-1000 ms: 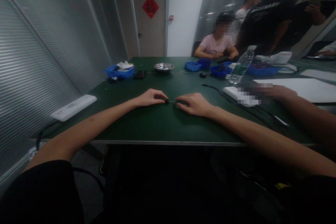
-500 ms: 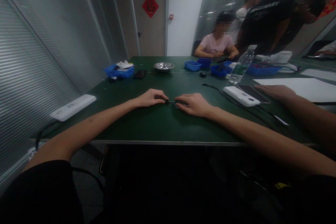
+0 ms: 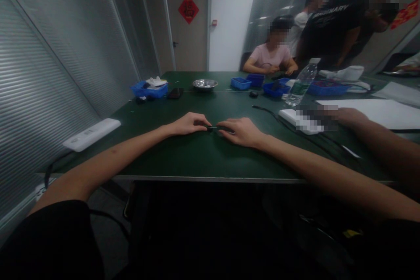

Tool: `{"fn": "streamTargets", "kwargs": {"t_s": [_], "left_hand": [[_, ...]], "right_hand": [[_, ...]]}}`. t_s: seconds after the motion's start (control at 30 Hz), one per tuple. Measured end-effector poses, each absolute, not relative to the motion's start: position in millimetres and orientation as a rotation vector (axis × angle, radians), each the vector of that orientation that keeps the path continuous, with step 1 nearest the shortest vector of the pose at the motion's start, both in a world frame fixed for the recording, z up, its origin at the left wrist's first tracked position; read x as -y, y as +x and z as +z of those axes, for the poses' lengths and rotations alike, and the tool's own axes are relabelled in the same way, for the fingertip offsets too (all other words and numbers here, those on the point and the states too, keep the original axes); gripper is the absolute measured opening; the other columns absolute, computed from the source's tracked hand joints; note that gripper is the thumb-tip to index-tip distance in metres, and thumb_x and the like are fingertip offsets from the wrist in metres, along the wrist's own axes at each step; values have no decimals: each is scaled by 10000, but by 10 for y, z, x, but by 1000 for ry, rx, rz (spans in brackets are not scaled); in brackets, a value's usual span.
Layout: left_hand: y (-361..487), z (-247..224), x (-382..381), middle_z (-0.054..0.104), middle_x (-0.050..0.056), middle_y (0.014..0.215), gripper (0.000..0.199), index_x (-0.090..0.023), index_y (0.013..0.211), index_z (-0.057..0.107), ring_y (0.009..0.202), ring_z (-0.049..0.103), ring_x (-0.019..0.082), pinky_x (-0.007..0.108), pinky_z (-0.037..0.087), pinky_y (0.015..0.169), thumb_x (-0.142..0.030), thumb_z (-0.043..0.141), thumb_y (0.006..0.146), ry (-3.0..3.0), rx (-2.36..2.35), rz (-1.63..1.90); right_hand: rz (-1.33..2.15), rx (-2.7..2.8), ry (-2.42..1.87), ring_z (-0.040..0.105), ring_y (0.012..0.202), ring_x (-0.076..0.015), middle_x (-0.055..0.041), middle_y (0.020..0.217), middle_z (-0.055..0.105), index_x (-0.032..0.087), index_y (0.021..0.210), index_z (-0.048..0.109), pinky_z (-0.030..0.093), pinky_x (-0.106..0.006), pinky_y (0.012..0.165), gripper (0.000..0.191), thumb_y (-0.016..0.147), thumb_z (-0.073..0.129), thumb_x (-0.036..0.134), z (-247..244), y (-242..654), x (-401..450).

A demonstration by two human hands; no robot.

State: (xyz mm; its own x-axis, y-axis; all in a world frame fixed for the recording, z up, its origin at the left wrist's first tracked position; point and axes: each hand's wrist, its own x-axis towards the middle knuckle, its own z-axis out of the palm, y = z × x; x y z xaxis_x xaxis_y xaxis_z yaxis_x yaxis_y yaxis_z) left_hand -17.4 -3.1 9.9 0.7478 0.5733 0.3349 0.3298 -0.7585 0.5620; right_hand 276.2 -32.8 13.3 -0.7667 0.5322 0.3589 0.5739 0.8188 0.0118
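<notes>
Above the green table (image 3: 183,157), my left hand (image 3: 187,124) has thumb and fingertips closed on a small dark piece (image 3: 210,129). A thin, light-coloured rod (image 3: 215,127) runs from that piece toward my right hand (image 3: 243,132). The right thumb and fingers are bent inward around the rod's other end; whatever sits between them is too small and dim to name. Both hands rest low near the tabletop, fingertips facing each other with a short gap between.
Left stands a white power strip-like box (image 3: 92,134); right, a similar white device (image 3: 287,118) with cables. Another person's hand (image 3: 352,118) reaches in there. Farther back are a metal bowl (image 3: 204,85), blue trays (image 3: 151,91), a phone (image 3: 175,92) and a water bottle (image 3: 300,85).
My right fingertips have opened slightly and shifted a little at the rod; my left hand stays nearly still. The neighbour's hand has moved left, over the white device, behind a pixelated patch.
</notes>
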Motion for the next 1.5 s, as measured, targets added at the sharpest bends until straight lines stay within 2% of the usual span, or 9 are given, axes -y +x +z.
{"fn": "streamTargets", "kwargs": {"t_s": [0.27, 0.53, 0.87, 1.27, 1.5], "left_hand": [[-130, 80, 47, 756, 96, 1075, 280, -179, 1164, 784, 971, 693, 202, 323, 505, 878, -332, 751, 932, 2483, -665, 703], [-151, 91, 57, 746, 96, 1068, 289, -176, 1161, 786, 984, 684, 209, 327, 500, 880, -353, 742, 937, 2426, -654, 683], [-59, 35, 102, 698, 68, 952, 308, -149, 1096, 769, 813, 615, 168, 283, 445, 716, -408, 741, 931, 2482, -680, 692], [-56, 50, 99, 729, 114, 1116, 280, -160, 1170, 752, 1010, 676, 212, 336, 504, 880, -339, 711, 959, 2462, -590, 695], [-62, 78, 119, 722, 110, 1118, 294, -171, 1190, 755, 1004, 671, 212, 326, 504, 859, -345, 707, 958, 2486, -618, 662]], "right_hand": [[-136, 2681, -781, 692, 866, -204, -105, 1114, 757, 185, 1352, 671, 439, -296, 729, 417, 1059, 484, 414, 142, 2747, 340], [-224, 2710, -777, 642, 777, -176, -92, 1055, 734, 203, 1392, 645, 364, -280, 650, 423, 1074, 465, 414, 163, 2748, 370], [-281, 2715, -777, 603, 733, -161, -91, 1052, 721, 211, 1376, 650, 312, -287, 616, 419, 1082, 444, 429, 152, 2676, 381], [-181, 2691, -740, 668, 815, -184, -99, 1062, 756, 186, 1343, 676, 386, -276, 667, 423, 1068, 464, 428, 157, 2710, 367], [-117, 2679, -682, 671, 786, -182, -102, 1035, 760, 174, 1343, 680, 418, -279, 681, 430, 1071, 464, 428, 168, 2739, 370]]}}
